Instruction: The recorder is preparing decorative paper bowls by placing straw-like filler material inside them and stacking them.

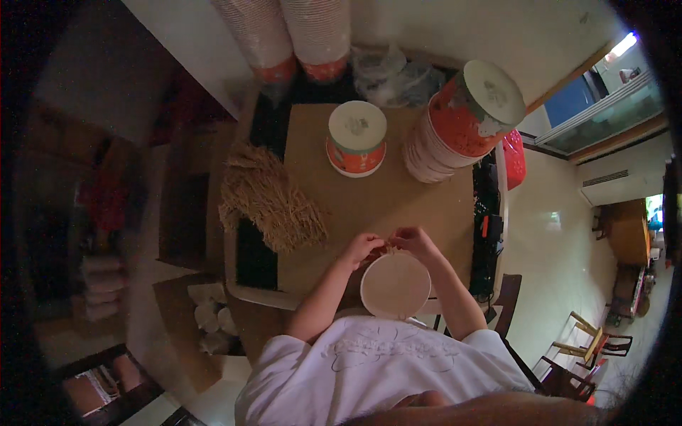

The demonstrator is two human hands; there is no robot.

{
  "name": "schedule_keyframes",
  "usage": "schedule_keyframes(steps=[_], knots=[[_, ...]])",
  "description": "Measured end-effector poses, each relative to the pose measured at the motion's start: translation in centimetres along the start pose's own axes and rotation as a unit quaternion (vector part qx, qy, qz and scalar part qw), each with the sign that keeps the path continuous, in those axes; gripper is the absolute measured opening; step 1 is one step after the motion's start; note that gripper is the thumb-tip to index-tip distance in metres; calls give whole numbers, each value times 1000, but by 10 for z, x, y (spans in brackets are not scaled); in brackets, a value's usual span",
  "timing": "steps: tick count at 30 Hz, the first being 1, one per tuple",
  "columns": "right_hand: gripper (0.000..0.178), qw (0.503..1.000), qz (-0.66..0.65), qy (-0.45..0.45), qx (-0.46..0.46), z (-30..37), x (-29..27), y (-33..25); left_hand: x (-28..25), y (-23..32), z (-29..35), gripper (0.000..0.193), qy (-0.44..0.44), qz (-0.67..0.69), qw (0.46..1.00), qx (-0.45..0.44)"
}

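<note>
A round paper tub [396,285] with its pale open mouth facing up sits between my forearms, close against my shirt at the table's near edge. Just beyond its far rim, my left hand [362,248] and my right hand [413,243] meet with fingers pinched. Some red shows by the left fingertips; what the fingers hold is too small to make out. To the left lies a bundle of thin tan cords [273,199]. Farther off, a small red-and-green paper tub [357,129] stands bottom up. A taller stack of similar tubs [455,131], also inverted, is at the right.
A brown cardboard sheet [383,206] covers the tabletop. Tall sleeves of nested tubs [317,35] and clear plastic bags [394,74] line the back. A red-and-black object [490,227] lies at the right edge. An open carton [181,312] sits at lower left.
</note>
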State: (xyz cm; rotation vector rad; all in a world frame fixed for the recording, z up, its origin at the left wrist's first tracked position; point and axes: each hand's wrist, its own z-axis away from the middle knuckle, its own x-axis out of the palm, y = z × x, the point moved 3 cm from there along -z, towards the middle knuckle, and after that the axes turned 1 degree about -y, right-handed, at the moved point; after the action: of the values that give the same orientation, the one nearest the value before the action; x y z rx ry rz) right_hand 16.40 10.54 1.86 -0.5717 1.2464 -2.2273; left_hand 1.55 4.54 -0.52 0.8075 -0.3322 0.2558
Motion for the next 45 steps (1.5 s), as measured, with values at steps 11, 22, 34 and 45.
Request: schedule_keyframes(steps=[11, 22, 34, 45], knots=[[11, 998, 6, -41, -45, -14, -4, 15, -10, -7, -8, 16, -2, 5, 1000, 10], [21, 995, 36, -84, -28, -6, -5, 10, -7, -41, -18, 13, -6, 277, 955, -108], [11, 991, 107, -49, 58, 9, -14, 11, -5, -15, -13, 14, -96, -101, 990, -22], [19, 989, 114, -39, 82, 8, -8, 9, 2, -13, -22, 10, 2, -118, 990, 80]])
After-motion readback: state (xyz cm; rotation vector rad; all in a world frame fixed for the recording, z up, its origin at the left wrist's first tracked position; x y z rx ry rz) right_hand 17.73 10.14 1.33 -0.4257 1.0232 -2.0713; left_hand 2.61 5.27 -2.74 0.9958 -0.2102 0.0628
